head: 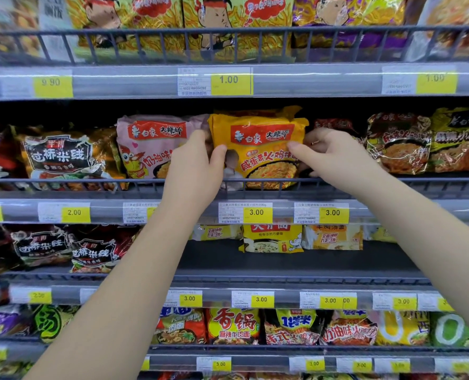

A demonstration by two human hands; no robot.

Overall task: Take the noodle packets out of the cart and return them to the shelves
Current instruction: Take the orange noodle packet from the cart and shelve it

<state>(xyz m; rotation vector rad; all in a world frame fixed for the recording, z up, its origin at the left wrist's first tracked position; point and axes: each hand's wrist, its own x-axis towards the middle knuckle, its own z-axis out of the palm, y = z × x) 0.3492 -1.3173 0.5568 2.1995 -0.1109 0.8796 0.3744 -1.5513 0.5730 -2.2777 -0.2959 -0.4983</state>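
**Head view**

1. Yellow packet (266, 149). It stands upright on the middle shelf (419, 212) with its foot behind the wire rail (258, 181) and its face turned outward, so the label reads from the aisle. The red banner reads 白象 大辣娇, and below it 咸蛋黄火鸡拌面. A like-coloured bag shows just behind it, so this is judged to be the right slot.
2. Left hand (197, 165). You pinch the yellow packet's left edge, thumb on the front and fingers hidden behind.
3. Right hand (334, 157). You grip the yellow packet's right edge, thumb on the front and fingers curled round the side. Holding both sides likely keeps the soft bag square while it seats behind the rail.
4. Pink packet (151, 149). It touches the yellow packet's left side and is partly covered by your left hand. It carries the same 白象 大辣娇 banner, and 奶油味 is legible.
5. Dark packets (60, 154). They sit well left of the yellow packet and read 过桥米线.
6. Price tags.
   - 3.00 tag (256, 212): directly below the yellow packet.
   - Second 3.00 tag (332, 212): below and to its right.
   - 2.00 tag (74, 212): below and far to its left.
   - 1.00 tag (229, 80): above it.
7. Cart. It is not in view.
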